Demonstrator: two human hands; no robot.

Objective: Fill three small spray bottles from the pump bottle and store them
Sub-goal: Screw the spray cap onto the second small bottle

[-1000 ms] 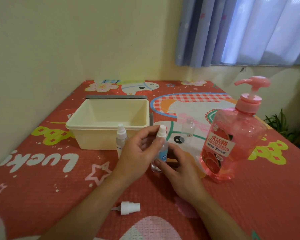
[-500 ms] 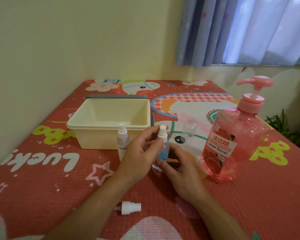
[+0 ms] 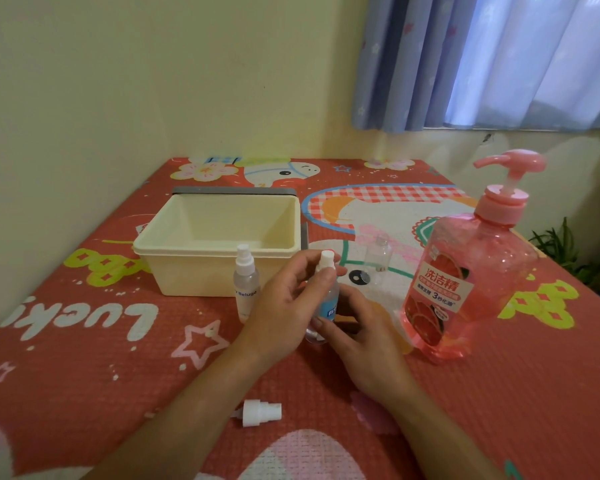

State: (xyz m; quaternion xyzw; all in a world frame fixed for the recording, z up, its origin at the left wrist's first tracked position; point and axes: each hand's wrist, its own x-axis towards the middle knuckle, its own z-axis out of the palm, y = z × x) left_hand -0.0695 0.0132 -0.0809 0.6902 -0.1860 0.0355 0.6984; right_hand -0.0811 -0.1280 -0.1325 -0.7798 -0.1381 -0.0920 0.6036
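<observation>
At the centre of the frame, the middle spray bottle (image 3: 328, 306) stood on the counter (image 3: 499, 410) between both hands. The left hand (image 3: 281, 306) came in from the lower left, and its fingers (image 3: 321, 277) were curled around the white spray head and collar. The right hand (image 3: 361, 337) pinched the lower body near the base.

A capped spray bottle (image 3: 246, 285) stood just left of them, in front of the cream bin (image 3: 174, 271). An uncapped clear bottle (image 3: 378, 256) stood further back and to the right. Its loose spray head (image 3: 261, 413) probably lay low in the frame, well apart from it. The pump bottle (image 3: 465, 285) was at the right, near the right hand but not touching it.

The small bottle looked light and thin-walled, so it would likely tip easily and give under a hard squeeze. Any soap on the plastic would make it slippery. The steadier hold would be low on the body, with any twisting done at the collar rather than the narrow nozzle tip. The pump bottle seemed heavy and stable, best pressed straight down on its head.
</observation>
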